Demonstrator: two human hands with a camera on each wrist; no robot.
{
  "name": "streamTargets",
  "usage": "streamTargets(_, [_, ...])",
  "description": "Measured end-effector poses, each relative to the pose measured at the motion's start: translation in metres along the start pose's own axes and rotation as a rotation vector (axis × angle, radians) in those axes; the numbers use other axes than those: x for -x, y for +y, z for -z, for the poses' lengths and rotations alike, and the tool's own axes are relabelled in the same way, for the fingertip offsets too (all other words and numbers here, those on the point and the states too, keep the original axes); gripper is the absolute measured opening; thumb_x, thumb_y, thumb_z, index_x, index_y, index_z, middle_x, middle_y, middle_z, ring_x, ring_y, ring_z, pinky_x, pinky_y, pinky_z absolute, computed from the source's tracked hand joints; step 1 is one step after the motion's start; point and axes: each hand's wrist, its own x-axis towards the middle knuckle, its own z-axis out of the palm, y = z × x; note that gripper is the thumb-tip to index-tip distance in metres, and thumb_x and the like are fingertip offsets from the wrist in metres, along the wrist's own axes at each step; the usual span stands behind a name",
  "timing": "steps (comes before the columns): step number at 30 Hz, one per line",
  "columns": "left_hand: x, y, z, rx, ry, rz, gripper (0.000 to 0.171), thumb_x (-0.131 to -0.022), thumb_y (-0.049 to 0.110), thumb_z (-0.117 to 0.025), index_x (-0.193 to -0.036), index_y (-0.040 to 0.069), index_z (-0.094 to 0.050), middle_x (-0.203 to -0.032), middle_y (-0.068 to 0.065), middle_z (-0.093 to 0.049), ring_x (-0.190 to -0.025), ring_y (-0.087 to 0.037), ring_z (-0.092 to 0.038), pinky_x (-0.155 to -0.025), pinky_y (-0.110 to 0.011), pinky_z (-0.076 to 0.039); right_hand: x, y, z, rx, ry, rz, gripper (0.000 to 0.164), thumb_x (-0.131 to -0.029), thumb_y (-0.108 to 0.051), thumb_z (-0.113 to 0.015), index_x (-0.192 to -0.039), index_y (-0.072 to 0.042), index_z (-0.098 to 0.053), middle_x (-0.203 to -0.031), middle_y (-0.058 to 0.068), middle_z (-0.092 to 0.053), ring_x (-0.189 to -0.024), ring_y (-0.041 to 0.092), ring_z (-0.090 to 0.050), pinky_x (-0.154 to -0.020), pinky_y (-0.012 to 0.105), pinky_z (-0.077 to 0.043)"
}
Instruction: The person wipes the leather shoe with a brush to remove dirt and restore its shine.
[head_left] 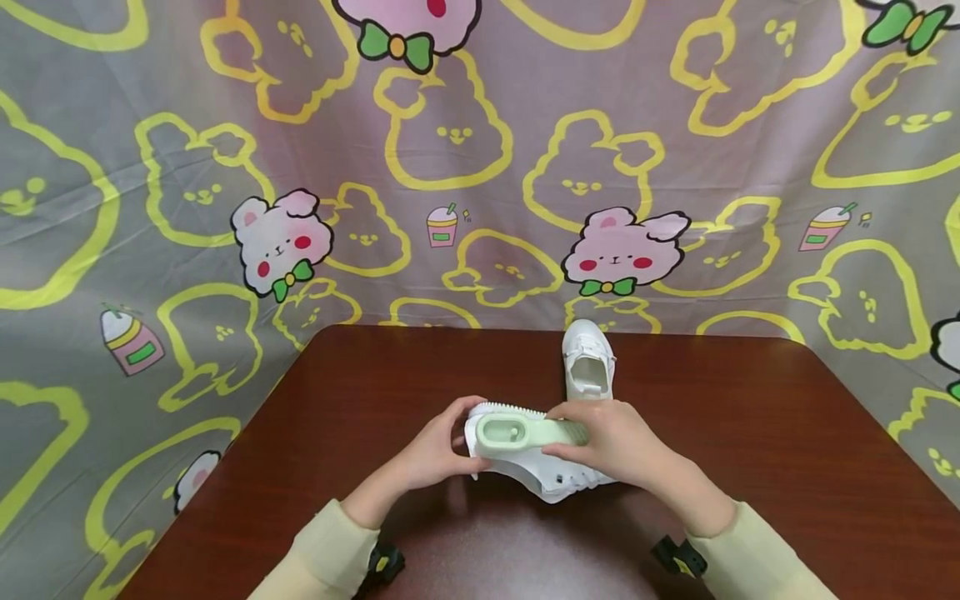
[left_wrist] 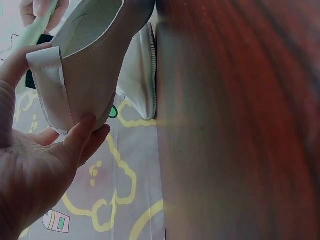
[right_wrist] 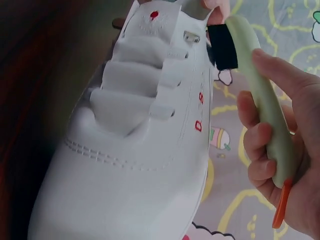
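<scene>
My left hand grips a white shoe by its heel, thumb on one side and fingers on the other. The shoe is tipped on its side above the table, opening toward me and ridged sole edge away. In my right hand is a pale green brush, fingers curled round its handle. Its black bristles face the shoe's side near the heel; whether they touch is unclear. An orange loop hangs from the handle's end. The right wrist view shows the shoe's toe and red lettering.
A second white shoe stands upright on the brown table, behind the held one, toe toward the back edge. Beyond the table hangs a grey cloth with bear and rabbit prints. Dark wrist devices sit below both sleeves.
</scene>
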Motion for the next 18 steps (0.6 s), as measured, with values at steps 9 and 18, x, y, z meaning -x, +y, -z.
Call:
streamTargets(9, [-0.001,0.0,-0.001,-0.017,0.007,0.02,0.076,-0.074,-0.002,-0.081,-0.138,0.0,-0.039,-0.13,-0.014,-0.048,-0.114,-0.026,-0.054,-0.093,-0.029,-0.046,-0.002,0.01,0.004,0.059,0.09,-0.113,0.031,-0.076,-0.035,-0.083,-0.098,-0.015,-0.073,-0.086,-0.009,-0.069,-0.064,0.006,-0.056,-0.055,0.03,-0.044])
streamTargets(18, [0.0,-0.002,-0.001,-0.019,0.031,-0.001,0.077,-0.074,0.0,-0.082,-0.136,-0.002,-0.037,-0.132,-0.019,-0.05,-0.118,-0.032,-0.053,-0.096,-0.035,-0.045,-0.003,0.004,0.003,-0.039,0.099,-0.156,0.029,-0.076,-0.033,-0.083,-0.098,-0.018,-0.072,-0.084,-0.012,-0.066,-0.06,0.002,-0.051,-0.056,0.027,-0.043])
